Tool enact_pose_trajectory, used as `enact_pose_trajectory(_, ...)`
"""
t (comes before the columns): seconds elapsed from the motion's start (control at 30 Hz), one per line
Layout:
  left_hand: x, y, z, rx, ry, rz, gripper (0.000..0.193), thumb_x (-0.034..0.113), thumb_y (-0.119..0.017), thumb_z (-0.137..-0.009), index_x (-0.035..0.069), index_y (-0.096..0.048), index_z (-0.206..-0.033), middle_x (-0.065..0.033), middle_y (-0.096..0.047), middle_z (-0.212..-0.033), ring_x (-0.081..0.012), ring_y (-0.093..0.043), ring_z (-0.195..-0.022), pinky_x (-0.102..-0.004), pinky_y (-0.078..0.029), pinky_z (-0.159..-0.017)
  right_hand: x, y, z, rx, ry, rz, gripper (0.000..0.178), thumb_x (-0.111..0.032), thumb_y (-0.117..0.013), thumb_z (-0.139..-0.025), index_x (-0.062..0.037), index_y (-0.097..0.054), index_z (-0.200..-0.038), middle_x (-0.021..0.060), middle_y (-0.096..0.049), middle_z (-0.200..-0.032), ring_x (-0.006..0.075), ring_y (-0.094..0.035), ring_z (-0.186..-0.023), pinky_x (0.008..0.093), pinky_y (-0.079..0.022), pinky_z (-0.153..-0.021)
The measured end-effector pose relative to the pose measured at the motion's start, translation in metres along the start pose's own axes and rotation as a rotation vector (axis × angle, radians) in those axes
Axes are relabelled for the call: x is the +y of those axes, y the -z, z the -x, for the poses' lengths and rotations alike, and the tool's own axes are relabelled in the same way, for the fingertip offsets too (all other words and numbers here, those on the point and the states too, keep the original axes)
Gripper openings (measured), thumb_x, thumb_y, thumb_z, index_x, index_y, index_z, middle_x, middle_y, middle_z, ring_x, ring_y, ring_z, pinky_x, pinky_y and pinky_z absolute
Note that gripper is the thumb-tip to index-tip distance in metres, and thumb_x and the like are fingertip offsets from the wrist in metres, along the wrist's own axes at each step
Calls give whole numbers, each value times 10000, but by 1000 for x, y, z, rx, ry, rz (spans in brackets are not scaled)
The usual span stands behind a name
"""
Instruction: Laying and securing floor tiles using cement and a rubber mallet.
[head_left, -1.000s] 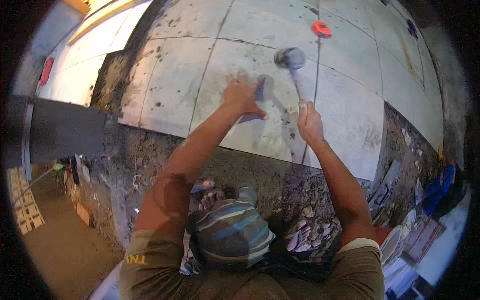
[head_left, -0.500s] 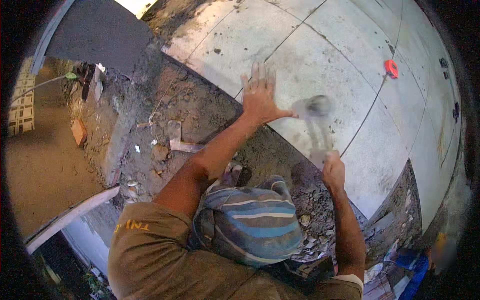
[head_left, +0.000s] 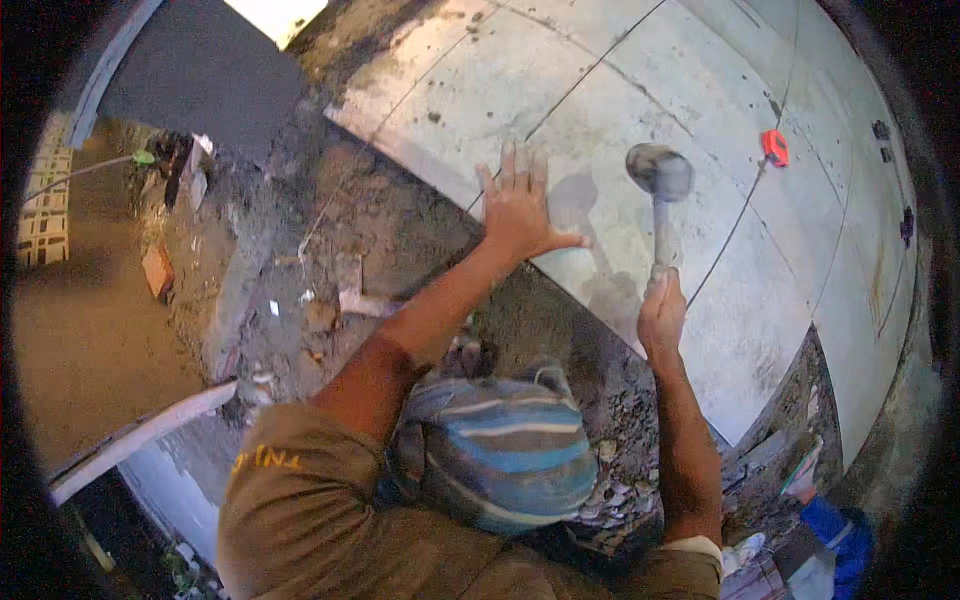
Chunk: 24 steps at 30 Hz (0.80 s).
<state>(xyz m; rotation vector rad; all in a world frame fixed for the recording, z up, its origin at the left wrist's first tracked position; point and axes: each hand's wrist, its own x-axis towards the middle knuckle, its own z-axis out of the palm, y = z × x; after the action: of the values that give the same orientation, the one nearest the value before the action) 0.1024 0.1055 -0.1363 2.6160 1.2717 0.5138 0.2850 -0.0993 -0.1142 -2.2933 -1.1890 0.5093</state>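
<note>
Pale floor tiles (head_left: 745, 375) spread before me beside bare earth (head_left: 400, 205). A mallet (head_left: 662, 200), head raised above them, is clenched in my right hand (head_left: 661, 315); my left hand (head_left: 518, 215) lies open, palm down, near their edge. A red-orange tape measure (head_left: 774, 148) sits beyond, on a seam.

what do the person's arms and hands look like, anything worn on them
The left hand and right hand are bare, with no gloves visible, as are the forearms. The short sleeves are brown: yellow lettering marks the left, and a whitish edge shows at the right.
</note>
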Motion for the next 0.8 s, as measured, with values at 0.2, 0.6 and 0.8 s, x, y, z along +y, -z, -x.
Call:
enact_pose_trajectory(0.2,19,4,-18,-115,0,-66,1455,919,-588,-483,-83,-232,-1475,-290,-197,-1549,-453,-89,-1457,-722,-50,-1079,-5,12,-48,127,41,14,297,-257,-411,-997,14,-532,-1001,313,-612,-869,512,-586,-813,566,-446,-670)
enact_pose_trajectory(0.6,43,11,-69,-401,-252,-121,1522,873,-697,-357,58,-181,-1534,-251,-121,-1583,-496,-98,-1443,-786,-104,-1019,2,12,-76,261,-12,-120,373,-340,-413,-1006,9,-539,-960,309,-620,-835,512,-598,-788,562,-458,-659)
enact_pose_trajectory(0.8,49,13,-71,-487,-244,-131,1513,797,-766,-360,79,-153,-1542,-243,-89,-1589,-513,-46,-1441,-787,-91,-1025,16,23,-76,131,-65,56,361,-342,-415,-1004,-6,-545,-979,304,-618,-850,490,-605,-806,537,-472,-673)
